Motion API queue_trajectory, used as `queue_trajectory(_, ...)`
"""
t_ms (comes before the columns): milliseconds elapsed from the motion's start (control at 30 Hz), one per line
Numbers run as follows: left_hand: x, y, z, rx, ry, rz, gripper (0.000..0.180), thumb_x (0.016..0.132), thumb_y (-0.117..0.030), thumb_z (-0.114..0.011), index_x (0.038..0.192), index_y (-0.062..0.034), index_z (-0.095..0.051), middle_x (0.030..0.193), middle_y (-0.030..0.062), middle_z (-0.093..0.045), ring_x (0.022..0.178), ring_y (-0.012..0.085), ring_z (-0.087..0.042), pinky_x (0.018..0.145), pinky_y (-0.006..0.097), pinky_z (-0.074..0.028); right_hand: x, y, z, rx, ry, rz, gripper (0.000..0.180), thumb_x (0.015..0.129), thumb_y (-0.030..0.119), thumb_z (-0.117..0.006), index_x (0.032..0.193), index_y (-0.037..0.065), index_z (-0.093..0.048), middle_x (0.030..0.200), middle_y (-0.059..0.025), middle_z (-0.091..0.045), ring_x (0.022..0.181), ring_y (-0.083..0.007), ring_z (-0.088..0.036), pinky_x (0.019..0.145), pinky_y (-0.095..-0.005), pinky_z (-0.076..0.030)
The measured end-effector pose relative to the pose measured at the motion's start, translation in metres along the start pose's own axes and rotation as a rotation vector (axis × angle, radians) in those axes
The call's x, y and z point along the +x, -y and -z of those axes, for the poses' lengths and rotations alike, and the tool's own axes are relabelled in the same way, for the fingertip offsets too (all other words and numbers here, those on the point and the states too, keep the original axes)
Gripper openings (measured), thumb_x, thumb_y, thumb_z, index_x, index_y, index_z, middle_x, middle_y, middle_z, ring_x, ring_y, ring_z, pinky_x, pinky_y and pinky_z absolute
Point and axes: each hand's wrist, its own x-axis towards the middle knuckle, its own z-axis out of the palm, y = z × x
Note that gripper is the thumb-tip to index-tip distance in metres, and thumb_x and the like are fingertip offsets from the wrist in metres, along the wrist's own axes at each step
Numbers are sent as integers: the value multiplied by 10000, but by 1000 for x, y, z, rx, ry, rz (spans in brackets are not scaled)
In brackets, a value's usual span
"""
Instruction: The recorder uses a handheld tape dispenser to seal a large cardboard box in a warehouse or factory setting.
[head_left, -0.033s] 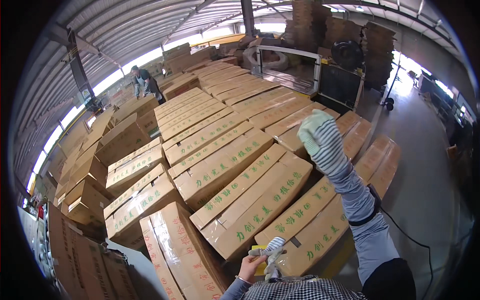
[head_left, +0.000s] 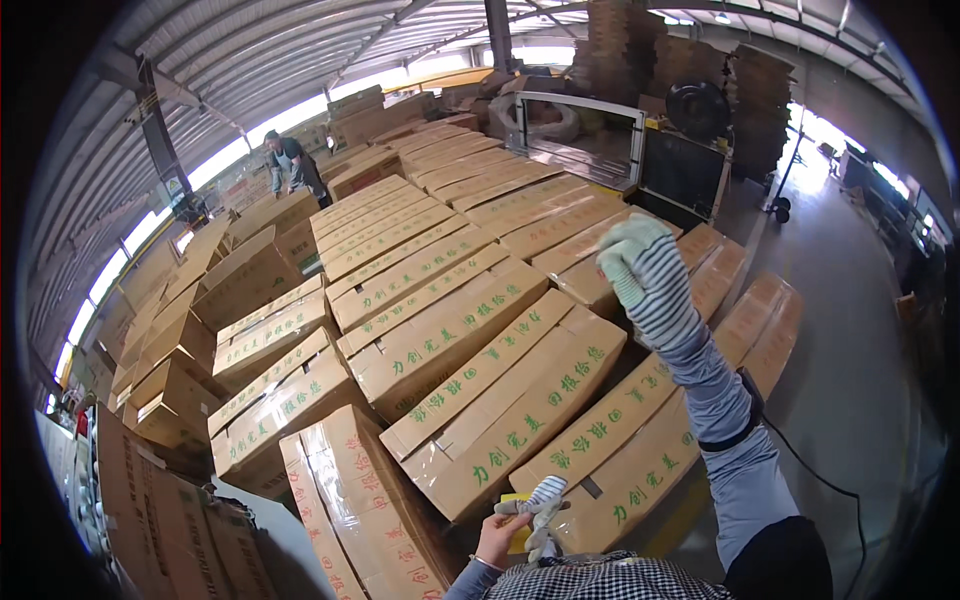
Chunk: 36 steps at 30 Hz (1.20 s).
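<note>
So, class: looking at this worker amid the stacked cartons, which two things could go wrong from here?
1. The left hand looks bare, pinching a striped glove close to the body; carton edges could scrape it.
2. The gloved right hand is stretched out high over the taped cardboard cartons; that long reach might strain the arm or tip the person's balance.

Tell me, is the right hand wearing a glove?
Yes, the right hand is raised over the boxes in a striped knit glove, while the left hand is bare and holds a second glove.
</note>
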Motion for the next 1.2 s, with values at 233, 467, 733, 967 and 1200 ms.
queue_trajectory(233, 1, 12, -21, -121, -238, -20, 179, 827, -51, -696, 990, 16, -665, 926, 56, -683, 799, 135, -646, 716, 270, -510, 22, -89, -1, -108, 74, 47, 31, 815, 98, -616, 787, 84, -612, 959, -53, -654, 1024, -262, -564, 988, -450, -367)
queue_trajectory(467, -18, 33, -76, -199, -366, -179, 174, 833, -52, -686, 988, 26, -663, 926, 68, -685, 795, 144, -652, 713, 268, -507, 58, -112, 26, 25, -213, 220, 60, 826, 130, -623, 794, 79, -622, 829, -84, -650, 815, -276, -597, 966, -431, -386)
queue_trajectory(733, -29, 48, -117, -7, -393, -188, 212, 824, -92, -719, 993, 27, -672, 923, 56, -682, 785, 116, -634, 710, 256, -499, 59, -136, 69, 159, -254, 182, 71, 839, 111, -613, 784, 69, -629, 878, -88, -651, 840, -289, -588, 948, -420, -401)
queue_trajectory(967, -46, 48, -116, -171, -371, -263, 218, 842, -71, -691, 1030, 28, -646, 959, 76, -679, 810, 148, -652, 734, 280, -519, 64, -149, 73, 195, -75, -144, 129, 898, 105, -557, 842, 56, -662, 966, -93, -664, 995, -253, -571, 973, -371, -384)
queue_trajectory(1200, -41, 47, -111, -192, -355, -212, 230, 838, -91, -704, 1032, 22, -655, 969, 69, -676, 863, 136, -635, 797, 286, -495, 98, -152, 74, 45, -138, 38, 167, 897, 167, -585, 796, 64, -667, 752, -68, -658, 715, -238, -608, 771, -339, -466)
